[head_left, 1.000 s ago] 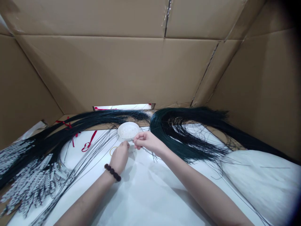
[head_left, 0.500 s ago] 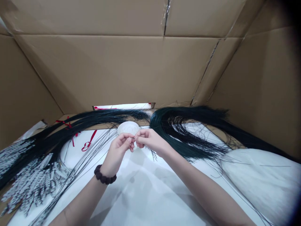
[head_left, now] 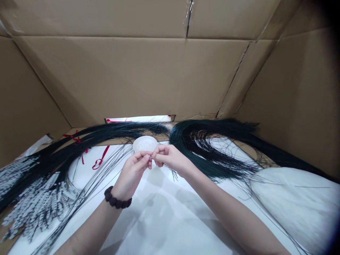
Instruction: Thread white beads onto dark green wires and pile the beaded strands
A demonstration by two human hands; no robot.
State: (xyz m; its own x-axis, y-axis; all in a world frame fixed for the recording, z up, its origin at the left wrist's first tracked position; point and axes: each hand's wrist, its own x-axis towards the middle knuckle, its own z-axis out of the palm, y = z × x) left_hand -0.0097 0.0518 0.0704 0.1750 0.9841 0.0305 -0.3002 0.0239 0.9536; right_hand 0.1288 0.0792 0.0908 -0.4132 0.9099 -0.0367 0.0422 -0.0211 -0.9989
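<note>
Tiny greyish item, its shape and material too small to make out, sits at the meeting fingertips over the middle of the white-topped bench, toward the far edge. Left hand has thumb and forefinger pinched together on it; a dark brown, knobbly band circles that wrist. Right hand meets it from the other side, fingers curled and tips together; whether these also grip the item, I cannot tell. Just beyond the hands stands a round white bowl with whitish contents. Dark green, thin, wire-like strands bend in a thick bundle along the far edge toward the right. More dark strands run to the left edge, fanning into white, bead-like ends. Red ribbon lies near the far left corner. White, bulging, film-like bundle rests at the right edge. Brown cardboard walls rise behind the far edge.
</note>
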